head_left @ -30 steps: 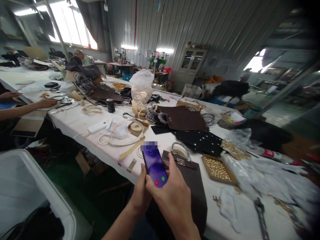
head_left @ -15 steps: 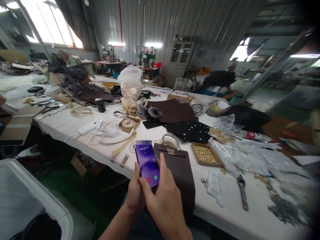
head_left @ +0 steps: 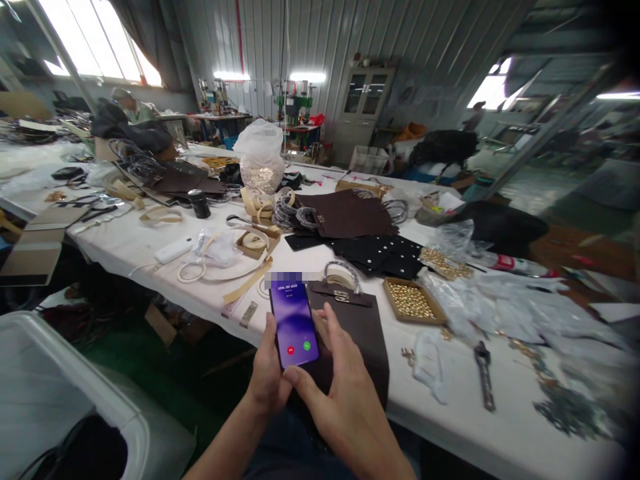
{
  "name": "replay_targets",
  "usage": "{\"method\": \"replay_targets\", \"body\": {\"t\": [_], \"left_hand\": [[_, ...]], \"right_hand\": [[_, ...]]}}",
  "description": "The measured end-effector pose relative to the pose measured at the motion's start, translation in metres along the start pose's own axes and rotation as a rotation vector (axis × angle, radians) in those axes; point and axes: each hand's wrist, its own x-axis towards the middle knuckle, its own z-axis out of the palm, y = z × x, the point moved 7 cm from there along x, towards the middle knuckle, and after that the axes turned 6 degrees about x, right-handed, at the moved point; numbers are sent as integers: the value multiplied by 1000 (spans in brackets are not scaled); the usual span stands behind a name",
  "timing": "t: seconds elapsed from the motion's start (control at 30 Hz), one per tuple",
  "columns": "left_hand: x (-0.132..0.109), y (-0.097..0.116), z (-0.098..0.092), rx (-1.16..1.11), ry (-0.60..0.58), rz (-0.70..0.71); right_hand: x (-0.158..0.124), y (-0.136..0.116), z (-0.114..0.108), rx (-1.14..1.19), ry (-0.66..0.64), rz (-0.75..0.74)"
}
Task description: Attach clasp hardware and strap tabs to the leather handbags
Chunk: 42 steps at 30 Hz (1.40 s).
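Note:
A smartphone (head_left: pixel 294 323) with a purple incoming-call screen, showing a red and a green button, is upright in front of me. My left hand (head_left: pixel 267 367) is closed around its lower left side. Beside the phone's right edge is my right hand (head_left: pixel 345 380), its fingers stretched out and apart from the thumb. The right thumb tip lies by the phone's bottom corner; whether it touches I cannot tell. Just behind both hands a dark brown handbag (head_left: pixel 363 333) leans at the table edge, its handle (head_left: pixel 343 267) wrapped in plastic.
On the white table (head_left: pixel 320 257) lie a box of gold studs (head_left: pixel 413 300), a wrench (head_left: pixel 484 377), stacked brown bag panels (head_left: pixel 350 213), a black can (head_left: pixel 199 203) and a tape roll (head_left: pixel 254 241). A plastic bin (head_left: pixel 125 400) stands at lower left. A person (head_left: pixel 127 103) sits at the far left.
My right hand has opened and drawn away from the phone's right side. The phone has turned slightly more upright in my left hand.

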Motion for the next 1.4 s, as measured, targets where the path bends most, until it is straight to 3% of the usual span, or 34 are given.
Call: {"method": "replay_targets", "body": {"t": [0.13,0.27,0.4,0.53,0.63,0.8,1.1,1.23,1.33,1.4], "left_hand": [[1,0,-7,35,30,-7],[0,2,-6,107,-42,-9],[-4,5,-2,119,-113,-5],[-5,2,-9,85,-20,-31],[-4,0,-15,69,52,-22],[-5,0,-18,100,98,-32],[-12,-7,-19,166,143,-86],[-10,-15,-19,167,85,-103],[-11,-17,-6,167,-70,-136],[-19,-6,10,177,-202,-116]], "right_hand": [[-1,5,-3,-3,4,-43],[0,10,-11,27,11,-43],[8,33,-19,295,67,37],[14,56,4,780,-136,153],[12,55,22,953,-252,186],[7,50,29,931,-201,205],[14,63,21,910,-85,316],[12,62,18,961,-92,287],[10,64,18,1025,-96,301],[8,73,12,1050,-46,311]]}}
